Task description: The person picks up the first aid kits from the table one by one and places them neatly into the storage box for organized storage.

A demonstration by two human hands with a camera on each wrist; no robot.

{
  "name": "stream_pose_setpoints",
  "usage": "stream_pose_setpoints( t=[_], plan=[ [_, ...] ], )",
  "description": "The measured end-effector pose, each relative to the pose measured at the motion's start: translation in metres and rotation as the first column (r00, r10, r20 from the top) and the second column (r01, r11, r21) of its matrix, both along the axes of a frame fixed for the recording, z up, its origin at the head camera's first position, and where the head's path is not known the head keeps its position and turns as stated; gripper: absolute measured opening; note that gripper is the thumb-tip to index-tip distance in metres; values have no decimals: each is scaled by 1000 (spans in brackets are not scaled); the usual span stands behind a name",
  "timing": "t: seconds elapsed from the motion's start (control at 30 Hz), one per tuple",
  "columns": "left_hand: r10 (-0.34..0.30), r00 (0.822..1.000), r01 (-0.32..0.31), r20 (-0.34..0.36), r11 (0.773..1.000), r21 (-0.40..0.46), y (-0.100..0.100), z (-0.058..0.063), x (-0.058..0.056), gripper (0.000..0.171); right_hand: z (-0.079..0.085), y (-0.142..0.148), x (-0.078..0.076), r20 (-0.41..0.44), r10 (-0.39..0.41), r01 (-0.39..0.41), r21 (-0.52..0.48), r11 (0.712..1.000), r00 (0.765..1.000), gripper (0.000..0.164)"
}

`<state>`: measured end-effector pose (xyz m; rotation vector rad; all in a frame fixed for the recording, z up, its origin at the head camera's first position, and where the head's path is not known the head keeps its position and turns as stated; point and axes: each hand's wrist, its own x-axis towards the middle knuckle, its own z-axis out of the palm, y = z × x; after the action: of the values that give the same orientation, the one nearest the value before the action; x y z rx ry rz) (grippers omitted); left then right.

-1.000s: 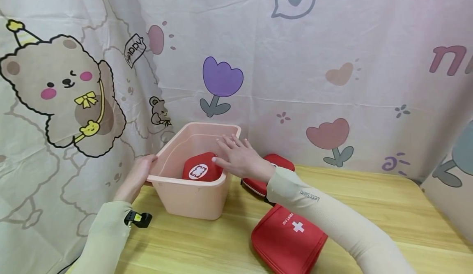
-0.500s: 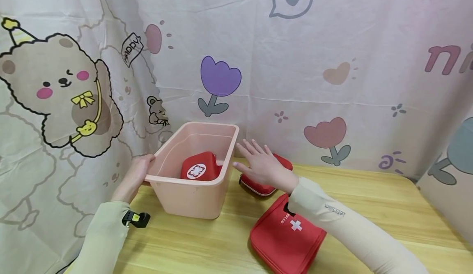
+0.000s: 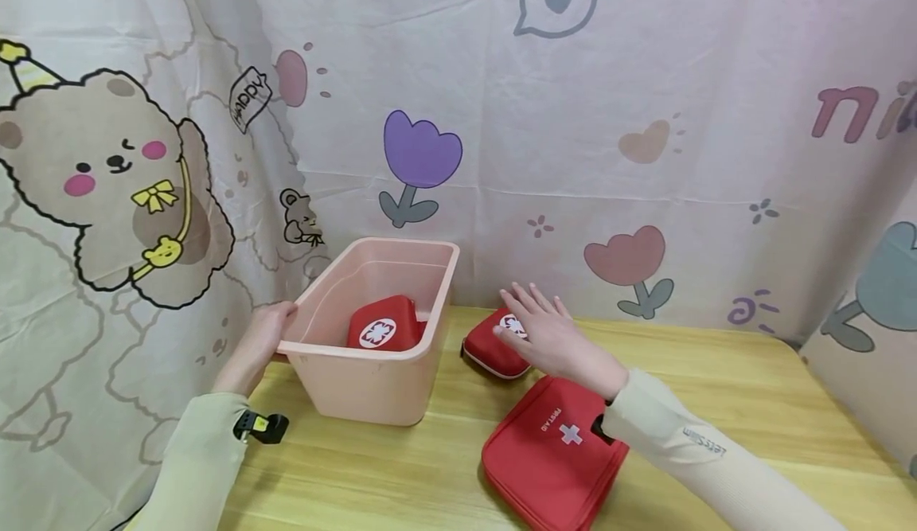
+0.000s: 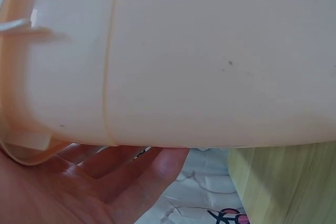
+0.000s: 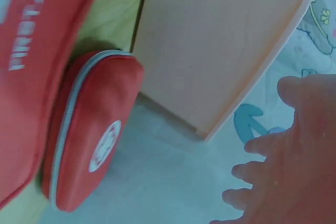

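Note:
A pale pink plastic bin [image 3: 358,384] stands on the wooden table with a red first-aid case [image 3: 383,320] inside, a white emblem on its face. My left hand [image 3: 262,338] holds the bin's left side at the rim; in the left wrist view its fingers [image 4: 142,177] lie against the outer wall. My right hand [image 3: 555,340] hovers with fingers spread and nothing in them, overlapping a small red zippered case [image 3: 494,352] to the bin's right. Nearer me lies a larger red pouch [image 3: 552,459] marked FIRST AID with a white cross.
A printed fabric backdrop [image 3: 516,117] with a bear, tulips and hearts hangs behind and to the left. The wooden table [image 3: 716,388] extends right of the pouch. A black strap device [image 3: 261,426] sits on my left wrist.
My right hand has moved from above the bin's right rim rightward over the small case, uncovering the bin's contents. The left hand stays at the rim. The view shifts slightly.

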<state>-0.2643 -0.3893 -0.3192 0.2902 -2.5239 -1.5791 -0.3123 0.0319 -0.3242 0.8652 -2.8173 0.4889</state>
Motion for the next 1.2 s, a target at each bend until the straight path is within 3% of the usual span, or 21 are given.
stream_pose_setpoints(
  t=[0.4,0.6,0.83,0.97,1.2],
  plan=[
    [-19,1000,19,3,1000,-9,0,0,1,59,-27,52,18,-17,-56,55,-58,997,998,71],
    [-19,1000,19,10,1000,-2,-1,0,1,58,-36,65,29,-28,-68,66,-48,997,997,78],
    [-31,999,31,9,999,-20,-2,1,-1,60,-48,68,44,-13,-102,101,-35,994,995,73],
    [-28,1000,28,3,1000,2,-1,0,-2,59,-63,69,53,32,-132,133,0,991,991,71],
    [-30,999,30,19,999,-14,-2,2,0,61,-88,68,57,185,-169,158,76,985,968,73]
  ],
)
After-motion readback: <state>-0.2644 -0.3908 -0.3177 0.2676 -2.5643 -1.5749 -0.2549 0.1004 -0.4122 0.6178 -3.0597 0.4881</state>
